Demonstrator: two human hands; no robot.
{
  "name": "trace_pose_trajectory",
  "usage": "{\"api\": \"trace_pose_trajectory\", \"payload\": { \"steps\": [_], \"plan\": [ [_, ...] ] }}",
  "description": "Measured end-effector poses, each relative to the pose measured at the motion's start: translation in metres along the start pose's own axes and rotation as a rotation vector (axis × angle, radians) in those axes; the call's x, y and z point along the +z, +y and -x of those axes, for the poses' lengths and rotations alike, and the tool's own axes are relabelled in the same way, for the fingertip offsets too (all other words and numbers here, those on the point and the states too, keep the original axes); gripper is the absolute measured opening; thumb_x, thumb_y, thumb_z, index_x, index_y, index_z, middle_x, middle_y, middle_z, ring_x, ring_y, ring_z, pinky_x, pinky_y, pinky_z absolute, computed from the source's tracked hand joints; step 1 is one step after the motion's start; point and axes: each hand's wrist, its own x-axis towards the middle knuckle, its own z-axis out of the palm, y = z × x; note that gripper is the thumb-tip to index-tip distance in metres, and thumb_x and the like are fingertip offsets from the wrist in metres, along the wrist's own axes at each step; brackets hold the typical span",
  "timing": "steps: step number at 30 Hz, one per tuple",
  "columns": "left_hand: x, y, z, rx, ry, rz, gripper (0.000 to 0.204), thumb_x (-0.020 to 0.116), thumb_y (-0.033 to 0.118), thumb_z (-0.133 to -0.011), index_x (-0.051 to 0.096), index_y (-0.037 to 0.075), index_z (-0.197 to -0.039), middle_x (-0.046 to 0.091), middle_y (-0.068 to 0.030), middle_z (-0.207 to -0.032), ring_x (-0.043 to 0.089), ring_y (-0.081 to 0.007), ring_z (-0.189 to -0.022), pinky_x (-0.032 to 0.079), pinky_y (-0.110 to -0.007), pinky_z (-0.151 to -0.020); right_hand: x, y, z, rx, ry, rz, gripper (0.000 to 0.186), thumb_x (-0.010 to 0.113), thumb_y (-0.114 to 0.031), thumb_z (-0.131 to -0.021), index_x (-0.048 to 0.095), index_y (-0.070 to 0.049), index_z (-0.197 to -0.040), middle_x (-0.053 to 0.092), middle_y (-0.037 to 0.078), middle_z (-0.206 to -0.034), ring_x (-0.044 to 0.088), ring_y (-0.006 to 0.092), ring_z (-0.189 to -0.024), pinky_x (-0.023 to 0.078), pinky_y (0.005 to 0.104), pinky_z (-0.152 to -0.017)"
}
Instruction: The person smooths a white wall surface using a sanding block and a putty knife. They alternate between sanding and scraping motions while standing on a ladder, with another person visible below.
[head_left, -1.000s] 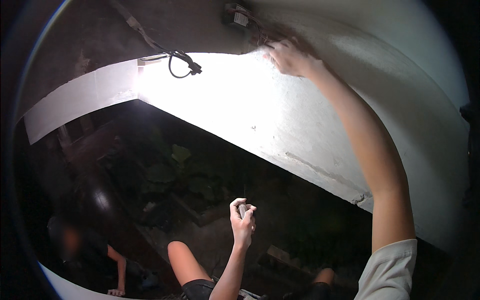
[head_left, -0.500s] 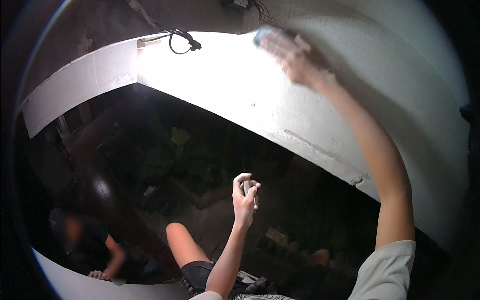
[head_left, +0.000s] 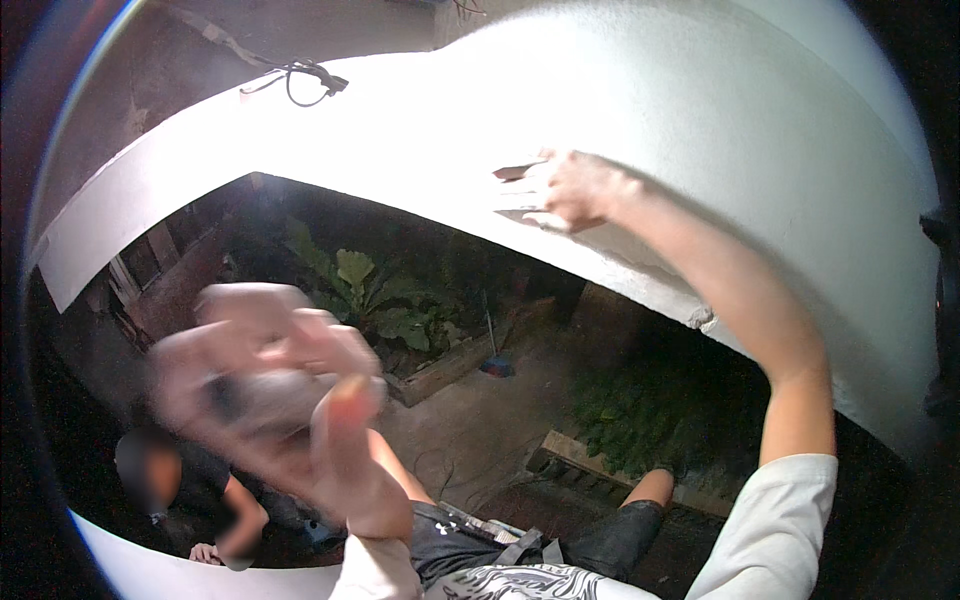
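My right hand [head_left: 585, 190] is up against the pale wall beam [head_left: 740, 170], near its lower edge, the fingers pointing left. They grip a flat block [head_left: 518, 198], washed out by the strong light and hard to make out. My left hand [head_left: 285, 385] is raised large and close at the left, smeared by motion. Its fingers curl inward around something greyish that I cannot make out.
A looped black cable [head_left: 315, 82] hangs at the beam's upper left. Another person [head_left: 200, 500] leans at the lower left, a hand on a white ledge [head_left: 150, 570]. Below are leafy plants [head_left: 365, 285], a broom [head_left: 495, 362] and a concrete slab [head_left: 560, 450].
My right hand has moved down the beam toward its lower edge. My left hand has swung left and up, close to the view. The ground below looks brighter.
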Motion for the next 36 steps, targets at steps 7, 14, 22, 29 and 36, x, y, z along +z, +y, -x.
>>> {"api": "trace_pose_trajectory", "payload": {
  "steps": [7, 14, 22, 29, 36],
  "plan": [
    [-0.023, 0.047, -0.064, 0.082, -0.091, 0.211, 0.07, 0.079, 0.047, -0.059, 0.054, -0.001, -0.104, 0.052, -0.0049, -0.08, 0.044, -0.0103, -0.064, 0.032, -0.022, -0.05, -0.009, 0.074, 0.072, 0.163, 0.184, 0.2, 0.026, 0.056, -0.02, -0.082, 0.072, -0.014, -0.102, 0.069, 0.008, -0.097, 0.067, 0.0172, -0.087, 0.031, 0.0399, -0.114],
    [0.012, 0.059, -0.063, 0.062, -0.096, 0.263, 0.066, 0.079, 0.04, -0.063, 0.055, -0.001, -0.108, 0.052, -0.0024, -0.076, 0.043, -0.0083, -0.061, 0.032, -0.021, -0.051, -0.021, 0.069, 0.144, 0.196, 0.414, 0.094, 0.031, 0.059, -0.017, -0.084, 0.067, -0.015, -0.114, 0.065, 0.003, -0.121, 0.052, 0.0189, -0.125, 0.027, 0.0382, -0.118],
    [0.046, 0.073, -0.062, 0.034, -0.066, 0.324, 0.061, 0.079, 0.032, -0.067, 0.055, -0.002, -0.112, 0.051, 0.0003, -0.072, 0.043, -0.006, -0.058, 0.031, -0.019, -0.051, -0.014, 0.061, 0.179, 0.162, 0.467, 0.095, 0.046, 0.059, -0.017, -0.081, 0.06, -0.017, -0.127, 0.062, 0.006, -0.126, 0.057, 0.0189, -0.118, 0.028, 0.0392, -0.116],
    [0.093, 0.066, -0.048, -0.04, -0.014, 0.365, 0.058, 0.079, 0.025, -0.071, 0.055, -0.003, -0.116, 0.051, 0.0027, -0.068, 0.043, -0.004, -0.056, 0.031, -0.018, -0.051, 0.021, 0.043, 0.197, 0.116, 0.656, 0.082, 0.032, 0.049, -0.015, -0.093, 0.063, -0.017, -0.122, 0.059, 0.003, -0.128, 0.053, 0.0183, -0.123, 0.027, 0.0437, -0.117],
    [0.093, 0.069, -0.018, -0.148, 0.168, 0.368, 0.055, 0.078, 0.018, -0.075, 0.056, -0.004, -0.12, 0.05, 0.0052, -0.064, 0.042, -0.002, -0.053, 0.031, -0.017, -0.051, 0.06, -0.05, 0.227, 0.017, 0.408, -0.229, 0.024, 0.057, -0.02, -0.088, 0.067, -0.013, -0.109, 0.067, 0.004, -0.116, 0.066, 0.0114, -0.088, 0.029, 0.0504, -0.113]
  ]
}}
